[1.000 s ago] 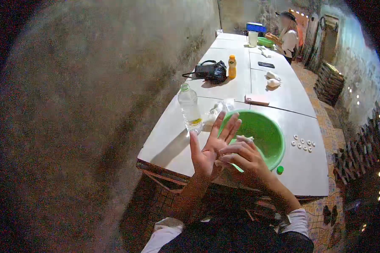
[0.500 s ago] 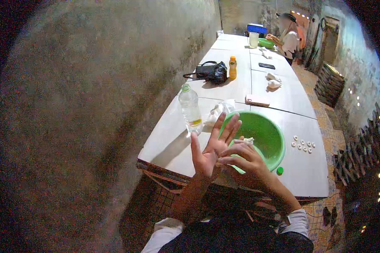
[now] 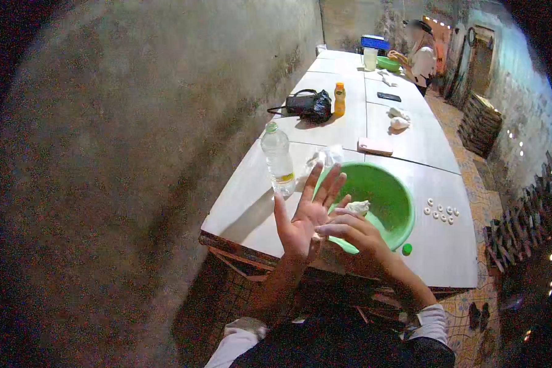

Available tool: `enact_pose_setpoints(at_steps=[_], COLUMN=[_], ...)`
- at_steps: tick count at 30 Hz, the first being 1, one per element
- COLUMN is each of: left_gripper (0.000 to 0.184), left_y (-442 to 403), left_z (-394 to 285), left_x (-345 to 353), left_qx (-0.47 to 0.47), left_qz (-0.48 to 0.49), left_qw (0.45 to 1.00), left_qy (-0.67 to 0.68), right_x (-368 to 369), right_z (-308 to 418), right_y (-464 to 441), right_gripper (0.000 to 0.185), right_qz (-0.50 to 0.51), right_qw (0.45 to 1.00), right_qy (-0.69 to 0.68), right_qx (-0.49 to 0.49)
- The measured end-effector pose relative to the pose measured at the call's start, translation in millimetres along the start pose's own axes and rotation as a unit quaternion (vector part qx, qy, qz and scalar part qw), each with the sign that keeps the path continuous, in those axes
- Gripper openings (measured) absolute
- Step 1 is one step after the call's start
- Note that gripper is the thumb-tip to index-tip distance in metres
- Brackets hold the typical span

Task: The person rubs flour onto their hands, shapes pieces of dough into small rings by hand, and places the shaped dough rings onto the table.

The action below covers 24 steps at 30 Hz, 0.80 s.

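Note:
My left hand is held palm up with its fingers spread, in front of the green basin. Against the heel of that palm, the fingertips of my right hand are bent together. A small pale bit shows under them, too small to make out. Inside the basin, partly behind my right hand, lies a lump of white dough. Several small white rings, looking like shaped dough, lie in rows on the table to the right. A green bottle cap sits beside the basin.
A large water bottle and a white plastic bag stand left of the basin. Behind are a pinkish box, a black bag, an orange bottle and a phone. At the far end, a person works by another green basin.
Both hands stay together, the left shifted slightly left. The right hand has dipped a little, so more of the dough in the basin shows. The view has shifted very slightly.

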<state>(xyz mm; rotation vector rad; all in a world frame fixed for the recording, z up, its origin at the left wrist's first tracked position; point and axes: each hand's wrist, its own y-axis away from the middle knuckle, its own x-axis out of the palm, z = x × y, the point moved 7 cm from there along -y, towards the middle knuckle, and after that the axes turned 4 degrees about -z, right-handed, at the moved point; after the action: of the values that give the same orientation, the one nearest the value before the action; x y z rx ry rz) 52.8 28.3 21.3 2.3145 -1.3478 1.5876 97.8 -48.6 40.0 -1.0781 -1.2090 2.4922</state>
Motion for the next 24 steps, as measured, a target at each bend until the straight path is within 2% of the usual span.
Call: enact_pose_setpoints(at_steps=[3,6,10,16,19,24], left_gripper=[0.088,0.087,0.085,0.081,0.081,0.083], left_y=[-0.2,-0.1,-0.1,1.8,3.3,4.1], left_z=[-1.4,-2.1,-2.3,5.0,10.8,12.6], left_x=[-3.5,-5.6,-7.2,-18.9,-20.1,-19.5], left_qx=[0.014,0.023,0.017,-0.009,-0.038,-0.053], left_qz=[-0.016,-0.026,-0.033,-0.066,-0.081,-0.071], left_qw=[1.000,0.999,0.997,0.990,0.982,0.977], left_qy=[0.004,0.023,0.062,0.121,0.165,0.195], right_x=[-7.0,-7.5,-7.8,-2.7,2.9,3.1], right_z=[6.3,4.6,-1.0,-15.3,-34.3,-37.1], right_y=[-6.6,-8.8,-11.1,-17.5,-21.4,-36.2], right_gripper=[0.032,0.031,0.028,0.019,0.018,0.020], right_qz=[-0.022,-0.032,-0.053,-0.021,0.022,0.070], right_qw=[0.996,0.991,0.991,0.990,0.962,0.983], right_qy=[-0.073,-0.091,-0.082,-0.085,-0.160,-0.070], right_qx=[0.056,0.087,0.089,0.112,0.220,0.155])
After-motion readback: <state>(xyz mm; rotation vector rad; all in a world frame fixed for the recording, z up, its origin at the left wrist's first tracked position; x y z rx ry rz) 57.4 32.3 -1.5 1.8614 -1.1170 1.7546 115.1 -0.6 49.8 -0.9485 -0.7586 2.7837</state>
